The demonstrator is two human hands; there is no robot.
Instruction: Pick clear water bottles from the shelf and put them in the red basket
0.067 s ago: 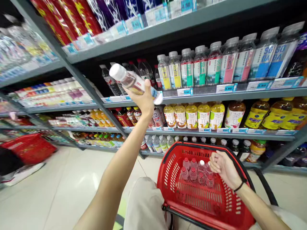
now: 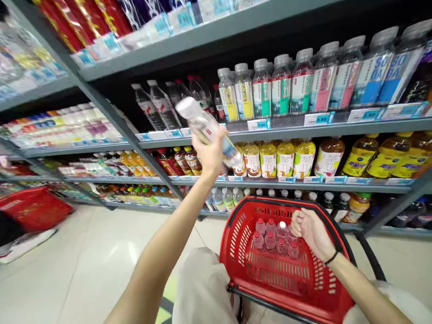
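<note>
My left hand (image 2: pixel 209 155) is wrapped round a clear soda bottle (image 2: pixel 205 123) with a white cap, holding it in front of the shelves. The bottle is tilted, its cap toward the upper left, and motion blurs its label. Below and to the right, my right hand (image 2: pixel 311 231) hovers over the red shopping basket (image 2: pixel 276 292) with its fingers curled and nothing visible in them. Inside the basket stand several small bottles (image 2: pixel 270 242) with red caps and one with a white cap (image 2: pixel 282 228). My right hand partly covers the bottles nearest to it.
Soda bottles (image 2: pixel 281 87) line the middle shelf, above a row of tea bottles (image 2: pixel 268 162). Price tags run along the shelf edge (image 2: pixel 286 130). Another red basket (image 2: pixel 37 209) stands on the floor (image 2: pixel 97 256) at the left. My knee (image 2: pixel 200 288) is beside my basket.
My left hand has swung the bottle a little to the right and down. The view has shifted slightly; my right hand stays curled over the basket.
</note>
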